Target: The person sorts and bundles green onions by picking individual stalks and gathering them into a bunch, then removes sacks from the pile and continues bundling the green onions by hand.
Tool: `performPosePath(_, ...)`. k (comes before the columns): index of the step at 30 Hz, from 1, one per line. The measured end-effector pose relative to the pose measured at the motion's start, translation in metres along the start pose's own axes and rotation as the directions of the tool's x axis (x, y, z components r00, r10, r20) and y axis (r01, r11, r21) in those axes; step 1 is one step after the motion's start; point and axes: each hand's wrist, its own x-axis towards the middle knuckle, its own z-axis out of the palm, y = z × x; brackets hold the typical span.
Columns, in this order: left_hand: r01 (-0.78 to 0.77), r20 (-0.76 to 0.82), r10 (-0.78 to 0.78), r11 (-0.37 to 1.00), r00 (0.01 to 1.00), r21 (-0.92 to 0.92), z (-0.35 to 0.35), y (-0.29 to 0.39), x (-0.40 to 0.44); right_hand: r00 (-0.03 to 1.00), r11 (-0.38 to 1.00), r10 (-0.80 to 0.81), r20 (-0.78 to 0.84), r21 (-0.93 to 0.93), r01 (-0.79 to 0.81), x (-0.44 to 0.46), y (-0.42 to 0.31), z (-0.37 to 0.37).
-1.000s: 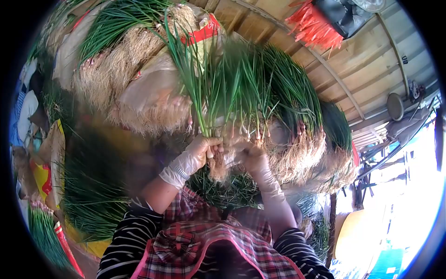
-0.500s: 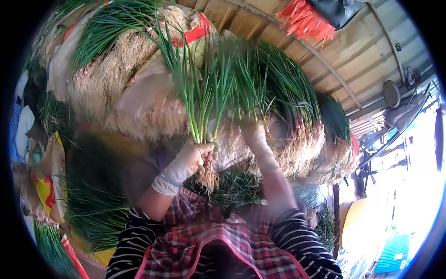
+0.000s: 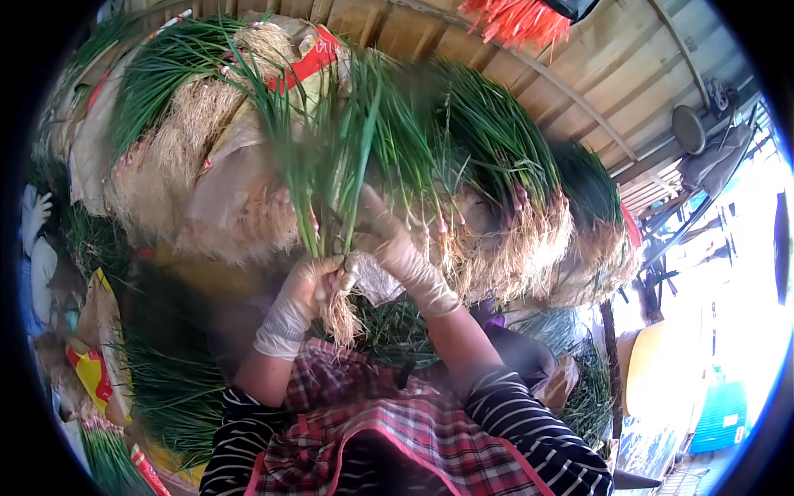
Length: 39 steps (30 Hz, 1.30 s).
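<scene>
My left hand (image 3: pixel 304 289), in a pale glove, is closed around the lower stalks of a small bunch of spring onions (image 3: pixel 310 221). The leaves point up and away from me, and the tan roots hang below the fist. My right hand (image 3: pixel 407 263), also gloved, is beside the bunch on its right, with fingers stretched out and apart near the stalks. Some fingertips are blurred, so I cannot tell whether they touch the stalks. Just beyond lies a row of more spring onions (image 3: pixel 496 140), their roots facing me.
Piled spring onions with long roots (image 3: pixel 203 99) lie on sacking at upper left. Loose green leaves (image 3: pixel 169 372) cover the lower left. Red plastic strips (image 3: pixel 517 21) hang at the top. At right are a yellow panel (image 3: pixel 649 372) and a blue crate (image 3: pixel 718 417).
My right hand has moved left from the row of spring onions to beside the held bunch, its fingers now stretched out. My left hand keeps its hold, slightly lower and further left in view.
</scene>
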Motion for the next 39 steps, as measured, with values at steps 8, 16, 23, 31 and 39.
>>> performPosePath(8, 0.025, -0.006, -0.025, 1.0, 1.0, -0.018, 0.009, -0.001, 0.007, 0.954, 0.839, 0.296, -0.042, -0.466, -0.281, -0.016, -0.012, -0.022)
performPosePath(16, -0.038, -0.059, 0.047, 0.989, 0.997, 0.145, 0.018, -0.002, 0.007, 0.991, 0.994, 0.105, -0.082, 0.037, -0.102, -0.018, 0.016, -0.004)
performPosePath(23, -0.218, -0.048, 0.286, 0.818, 0.957, 0.533, 0.017, -0.018, 0.004, 0.951, 0.494, 0.276, 0.14, -0.869, -0.015, -0.053, 0.01, -0.026)
performPosePath(31, -0.033, 0.014, 0.031, 0.984, 0.999, 0.175, 0.015, -0.01, 0.019, 0.695, 0.466, 0.452, -0.559, -0.516, -0.718, -0.044, -0.043, -0.084)
performPosePath(39, 0.003, -0.096, 0.009, 0.993, 0.995, 0.117, 0.015, -0.04, 0.043, 0.987, 0.586, 0.077, -0.143, -0.794, -0.161, -0.056, -0.038, -0.038)
